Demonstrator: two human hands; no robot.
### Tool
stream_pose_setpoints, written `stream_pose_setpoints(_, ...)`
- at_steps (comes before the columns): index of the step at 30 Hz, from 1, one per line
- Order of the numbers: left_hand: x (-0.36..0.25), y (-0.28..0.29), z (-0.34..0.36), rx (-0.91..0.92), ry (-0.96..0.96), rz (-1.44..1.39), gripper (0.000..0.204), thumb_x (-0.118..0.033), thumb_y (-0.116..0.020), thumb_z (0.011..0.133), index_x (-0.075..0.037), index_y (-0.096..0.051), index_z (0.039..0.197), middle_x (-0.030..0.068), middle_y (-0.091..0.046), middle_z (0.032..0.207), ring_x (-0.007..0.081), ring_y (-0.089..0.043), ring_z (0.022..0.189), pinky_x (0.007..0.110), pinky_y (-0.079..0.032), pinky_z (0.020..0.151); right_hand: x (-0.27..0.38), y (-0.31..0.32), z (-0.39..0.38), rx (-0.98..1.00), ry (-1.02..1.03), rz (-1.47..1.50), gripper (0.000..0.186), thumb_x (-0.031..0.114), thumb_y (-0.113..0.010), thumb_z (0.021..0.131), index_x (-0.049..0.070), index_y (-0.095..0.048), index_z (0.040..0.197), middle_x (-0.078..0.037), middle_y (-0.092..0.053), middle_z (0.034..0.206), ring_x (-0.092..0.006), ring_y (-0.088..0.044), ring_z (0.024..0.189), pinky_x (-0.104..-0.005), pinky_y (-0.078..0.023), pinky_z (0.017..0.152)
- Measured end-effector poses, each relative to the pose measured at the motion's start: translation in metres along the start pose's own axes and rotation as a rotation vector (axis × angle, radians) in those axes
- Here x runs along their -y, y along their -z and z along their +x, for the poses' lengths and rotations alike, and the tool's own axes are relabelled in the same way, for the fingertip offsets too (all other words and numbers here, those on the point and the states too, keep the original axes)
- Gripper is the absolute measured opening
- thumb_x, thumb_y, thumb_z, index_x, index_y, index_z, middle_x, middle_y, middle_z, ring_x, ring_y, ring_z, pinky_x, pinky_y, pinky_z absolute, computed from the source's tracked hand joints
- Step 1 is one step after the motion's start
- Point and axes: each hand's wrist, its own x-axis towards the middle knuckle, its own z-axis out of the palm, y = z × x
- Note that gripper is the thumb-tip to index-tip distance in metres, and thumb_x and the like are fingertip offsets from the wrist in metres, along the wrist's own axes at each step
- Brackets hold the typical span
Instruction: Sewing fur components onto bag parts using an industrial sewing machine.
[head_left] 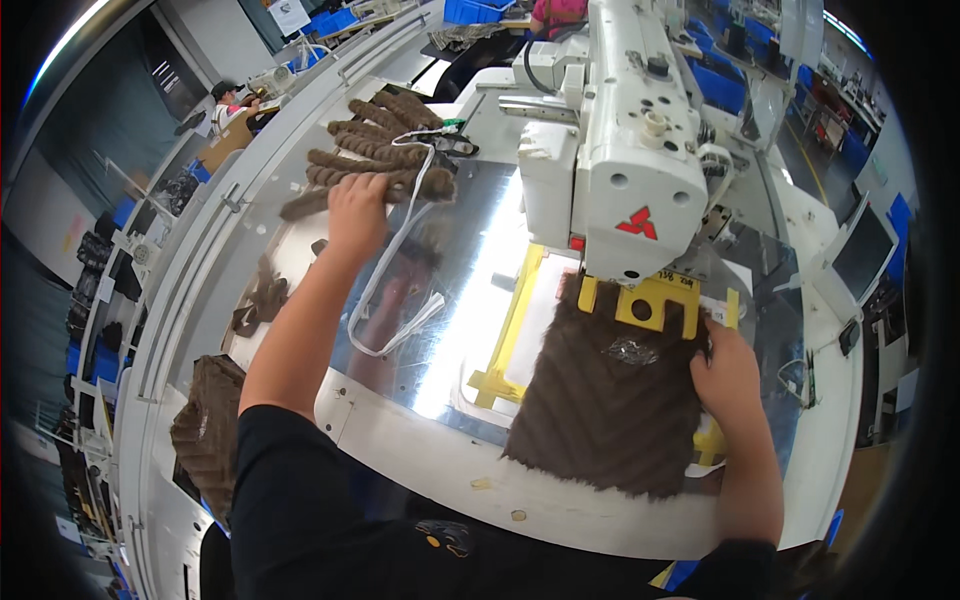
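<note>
The left hand (358,215) curls its fingers round brown furry rolls (375,152) at eleven o'clock, while the right hand (728,370) (grip impossible to tell) meets the chevron-ridged furry panel (610,415) at four, beneath a yellow clamp (668,308).

Fur panel (608,400): dark brown, its pile ridged in a chevron pattern, at the right hand (728,370).
Clamp (668,312): bright yellow, just left of the right hand's fingertips.
Fur strips (378,155): brown, with darker crosswise bands, at the left hand (358,215).
Cord (374,272): plain white, curving beside the left hand.
Sewing machine (640,150): white with a red mark, between and beyond both hands.
</note>
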Motion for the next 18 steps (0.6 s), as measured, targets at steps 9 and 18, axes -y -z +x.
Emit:
stream_pose_setpoints(9, -0.215, 0.110, -0.026, -0.178, -0.389, -0.869, 0.049, -0.008, -0.074, 0.073, -0.006, -0.060, 0.120, 0.0108, -0.064, 0.088, 0.0337, -0.062, 0.076, 0.043, -0.047, 0.070, 0.118, 0.094, -0.031, 0.097, 0.267, 0.540, 0.066, 0.019, -0.078, 0.082, 0.003, -0.054, 0.141, -0.016, -0.061, 0.120, -0.0295, -0.064, 0.098, -0.0378, -0.054, 0.082)
stream_pose_setpoints(18, -0.291, 0.120, -0.036, 0.031, -0.519, -0.821, 0.069, -0.011, -0.063, 0.083, -0.004, -0.047, 0.149, 0.0053, -0.061, 0.078, 0.0259, -0.061, 0.069, 0.040, -0.048, 0.068, 0.087, 0.090, -0.028, 0.088, 0.233, 0.559, 0.022, 0.008, -0.077, 0.080, 0.000, -0.071, 0.100, -0.018, -0.067, 0.080, -0.0340, -0.067, 0.071, -0.0365, -0.051, 0.064)
